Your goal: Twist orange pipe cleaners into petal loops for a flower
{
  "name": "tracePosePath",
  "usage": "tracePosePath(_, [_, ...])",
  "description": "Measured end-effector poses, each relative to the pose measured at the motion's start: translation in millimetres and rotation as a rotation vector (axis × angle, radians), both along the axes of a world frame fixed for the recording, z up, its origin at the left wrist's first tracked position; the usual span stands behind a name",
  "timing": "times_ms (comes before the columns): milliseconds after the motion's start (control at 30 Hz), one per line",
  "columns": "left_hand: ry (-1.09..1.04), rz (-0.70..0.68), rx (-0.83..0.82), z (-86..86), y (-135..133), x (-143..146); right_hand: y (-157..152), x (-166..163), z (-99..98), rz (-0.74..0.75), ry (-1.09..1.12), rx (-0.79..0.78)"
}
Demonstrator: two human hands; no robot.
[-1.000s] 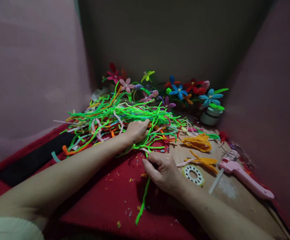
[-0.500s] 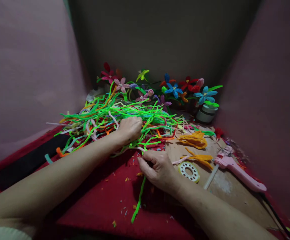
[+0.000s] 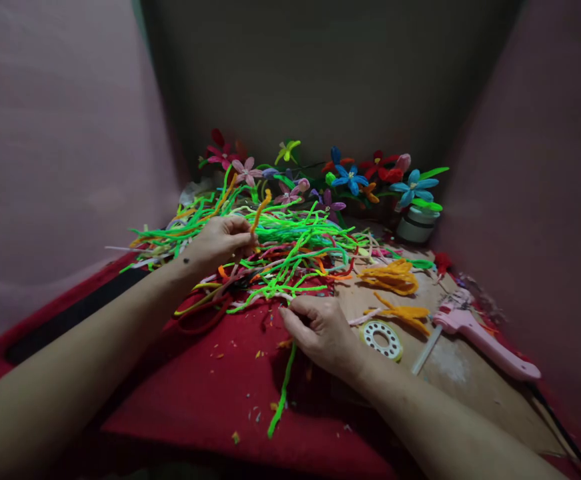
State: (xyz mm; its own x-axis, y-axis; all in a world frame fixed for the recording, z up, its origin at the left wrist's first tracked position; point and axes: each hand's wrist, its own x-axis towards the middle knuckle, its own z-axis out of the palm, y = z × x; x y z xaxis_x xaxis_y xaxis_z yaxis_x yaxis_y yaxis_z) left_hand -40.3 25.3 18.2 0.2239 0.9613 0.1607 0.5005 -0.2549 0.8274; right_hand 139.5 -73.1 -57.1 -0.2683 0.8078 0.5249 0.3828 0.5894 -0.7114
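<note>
A tangled heap of pipe cleaners [image 3: 290, 243], mostly bright green with orange, pink and red ones, lies on a red cloth [image 3: 220, 393]. My left hand [image 3: 220, 240] is closed at the heap's left side, pinching an orange pipe cleaner [image 3: 261, 208] that sticks up above the pile. My right hand [image 3: 320, 330] rests on the cloth in front of the heap, fingers closed on a green pipe cleaner [image 3: 281, 397] that trails toward me.
Finished pipe-cleaner flowers [image 3: 350, 179] stand along the back wall beside a small white jar [image 3: 417, 225]. On the brown board to the right lie orange pipe-cleaner bundles [image 3: 393, 277], a tape ring [image 3: 381, 339] and a pink glue gun [image 3: 480, 340]. Walls close in on both sides.
My left hand has moved left and back from the heap's middle and lifted an orange pipe cleaner out of it. My right hand stays put on the green one.
</note>
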Motion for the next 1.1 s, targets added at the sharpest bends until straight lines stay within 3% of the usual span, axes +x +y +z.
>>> tracePosePath(167, [-0.082, -0.148, 0.179, -11.0, -19.4, 18.0, 9.2, 0.8, 2.7, -0.053, 0.346, -0.281])
tracePosePath(300, [0.142, -0.371, 0.521, -36.2, -30.2, 34.8, 16.5, 3.9, 5.4, -0.007, 0.652, -0.455])
tracePosePath(400, [0.283, -0.456, 0.588, -50.6, -31.5, 43.7, 19.9, 7.7, 7.9, -0.012, 0.771, -0.497])
tracePosePath(567, [0.590, -0.281, 0.544, -58.1, -8.8, 34.7, 14.1, 8.6, 19.6, -0.069, 0.829, -0.348])
tracePosePath(767, [0.572, -0.119, 0.524, -58.7, 24.6, 1.0, -16.6, 5.4, 50.3, -0.067, 0.806, -0.049])
tracePosePath(900, [0.543, -0.107, 0.529, -53.1, 27.6, -6.3, -13.0, 27.0, 67.7, -0.099, 0.848, 0.119])
tracePosePath(1000, [0.468, -0.012, 0.604, -38.5, 15.5, -2.0, 8.0, 44.1, 69.3, -0.085, 0.971, 0.059])
tracePosePath(1067, [0.347, 0.083, 0.731, -26.6, -4.0, 6.6, 24.2, 49.6, 65.2, -0.078, 1.077, -0.104])
tracePosePath(1100, [0.299, 0.053, 0.786, -21.6, -17.4, 12.8, 31.6, 50.5, 62.9, -0.085, 1.137, -0.177])
